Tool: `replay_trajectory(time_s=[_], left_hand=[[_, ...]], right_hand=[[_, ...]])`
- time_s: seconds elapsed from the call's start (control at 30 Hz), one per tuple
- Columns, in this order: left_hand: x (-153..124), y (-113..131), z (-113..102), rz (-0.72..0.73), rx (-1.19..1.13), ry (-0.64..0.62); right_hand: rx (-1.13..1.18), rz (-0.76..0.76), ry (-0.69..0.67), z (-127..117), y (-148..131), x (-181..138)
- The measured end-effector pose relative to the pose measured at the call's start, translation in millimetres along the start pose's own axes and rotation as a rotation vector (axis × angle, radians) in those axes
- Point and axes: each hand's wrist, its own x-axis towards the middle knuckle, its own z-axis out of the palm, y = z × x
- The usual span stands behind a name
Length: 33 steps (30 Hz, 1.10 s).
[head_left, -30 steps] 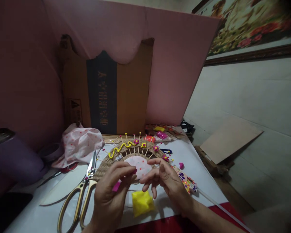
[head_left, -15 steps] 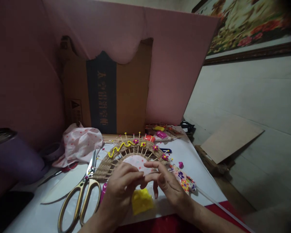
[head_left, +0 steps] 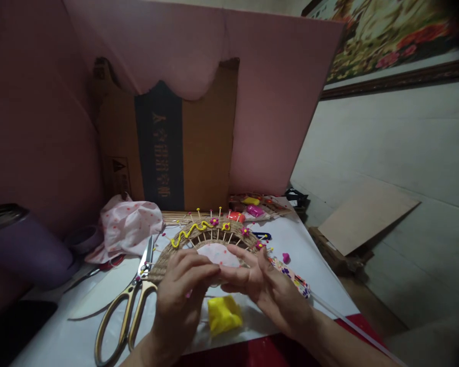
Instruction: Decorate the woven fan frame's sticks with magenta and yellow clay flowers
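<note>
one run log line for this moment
left hand: fingers curled, grip hidden | right hand: open, fingers toward left hand | below: yellow packet | beyond: woven twine arch | left side: gold-handled scissors

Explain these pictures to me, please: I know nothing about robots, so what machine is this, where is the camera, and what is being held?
There is no machine here, just a person's bare left hand and right hand. The pictures come from one camera worn on the head, looking forward and down.

On the white tabletop lies a woven arch decorated with small flowers and a yellow wavy strip. Nearer the person is a yellow packet, with gold-handled scissors to the left. Behind them sits a spotted cloth, and cardboard stands at the back.

The left fingers are bent, their tips close to the right hand's extended fingers. Whether something tiny is pinched between the left fingertips is hidden from view.
</note>
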Motion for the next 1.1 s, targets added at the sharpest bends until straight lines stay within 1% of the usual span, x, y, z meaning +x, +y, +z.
replay_trajectory(time_s=[0.03, 0.1, 0.17, 0.23, 0.3, 0.37, 0.43, 0.47, 0.53, 0.63, 0.7, 0.77, 0.87, 0.97, 1.1], left_hand=[[0.7, -0.4, -0.7, -0.024, -0.032, 0.007], [1.8, -0.2, -0.7, -0.019, -0.051, -0.012], [2.4, 0.7, 0.6, 0.005, -0.065, -0.088], [2.5, 1.0, 1.3, -0.047, -0.139, -0.13], [2.4, 0.2, 0.1, -0.206, -0.247, -0.1], [2.3, -1.2, -1.8, -0.463, -0.388, -0.06], [2.1, -2.6, -2.7, -0.721, -0.564, -0.049], [1.9, -3.0, -2.3, -0.818, -0.658, -0.052], [1.4, -3.3, 0.0, -0.937, -0.827, -0.05], [0.4, -2.8, 5.4, -1.057, -0.99, -0.02], [-0.4, -2.6, 8.6, -1.116, -1.045, 0.006], [-1.7, -3.0, 10.8, -1.138, -1.06, 0.007], [-4.6, -4.3, 12.9, -1.115, -1.026, -0.028], [-8.1, -6.4, 14.9, -1.099, -1.024, -0.072], [-11.8, -8.9, 16.3, -1.092, -1.036, -0.089]], right_hand=[[-0.04, -0.014, 0.005, -1.4, 1.7, -0.3], [-0.11, -0.037, 0.001, -4.6, 5.4, -1.2], [-0.187, -0.067, -0.001, -7.5, 8.2, -2.3], [-0.275, -0.083, 0.009, -9.4, 8.8, -2.9], [-0.393, -0.097, 0.038, -10.3, 7.4, -2.2], [-0.506, -0.138, 0.099, -10.6, 5.9, -0.4], [-0.592, -0.209, 0.175, -11.3, 5.9, 1.4], [-0.625, -0.244, 0.208, -11.9, 6.6, 2.1], [-0.706, -0.306, 0.254, -13.5, 8.5, 2.7], [-0.887, -0.427, 0.31, -16.2, 10.4, 2.7], [-1.012, -0.523, 0.338, -17.8, 10.6, 2.8], [-1.098, -0.604, 0.348, -19.6, 10.6, 2.9], [-1.151, -0.627, 0.338, -23.1, 11.5, 2.5], [-1.2, -0.635, 0.295, -26.0, 12.7, 1.3], [-1.32, -0.74, 0.237, -24.8, 12.9, 0.6]])
